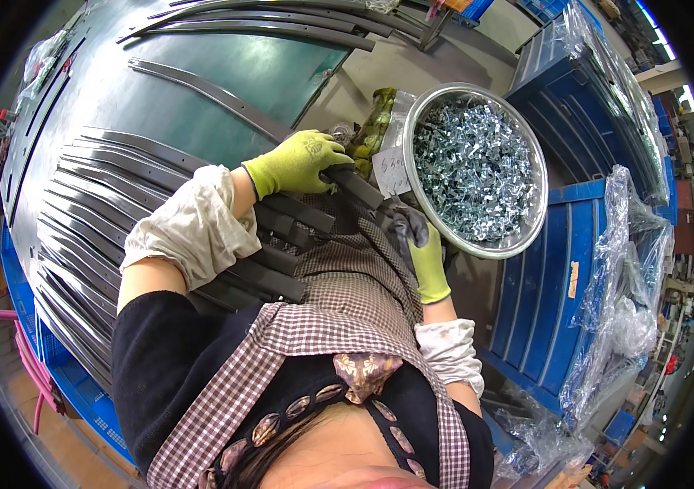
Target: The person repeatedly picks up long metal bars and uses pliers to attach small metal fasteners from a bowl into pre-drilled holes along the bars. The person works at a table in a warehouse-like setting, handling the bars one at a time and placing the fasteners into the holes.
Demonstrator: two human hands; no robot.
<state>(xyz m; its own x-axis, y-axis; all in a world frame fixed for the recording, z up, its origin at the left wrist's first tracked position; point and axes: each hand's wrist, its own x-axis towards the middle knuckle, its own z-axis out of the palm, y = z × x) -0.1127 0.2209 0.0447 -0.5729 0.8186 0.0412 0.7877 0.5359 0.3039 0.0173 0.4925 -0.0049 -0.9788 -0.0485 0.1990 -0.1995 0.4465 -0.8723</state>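
My left hand (302, 163), in a yellow-green glove, is closed around a long dark plastic strip (353, 187) near its end. That strip's end points toward my right hand (422, 248), which wears a similar glove with dark grey fingers. The right fingers are curled together close to the strip's end; whatever they pinch is too small or hidden to make out. Right beside that hand stands a round metal bowl (539, 200) full of small shiny metal clips (473, 167). Below my left forearm, several more dark strips (119, 212) lie side by side, their ends reaching over my checked apron.
The strips rest on a green-topped table (241, 73), with more strips (282, 28) at its far side. Blue metal bins (551, 277) stand at the right, partly draped in clear plastic film (620, 285). A paper tag (392, 171) hangs by the bowl.
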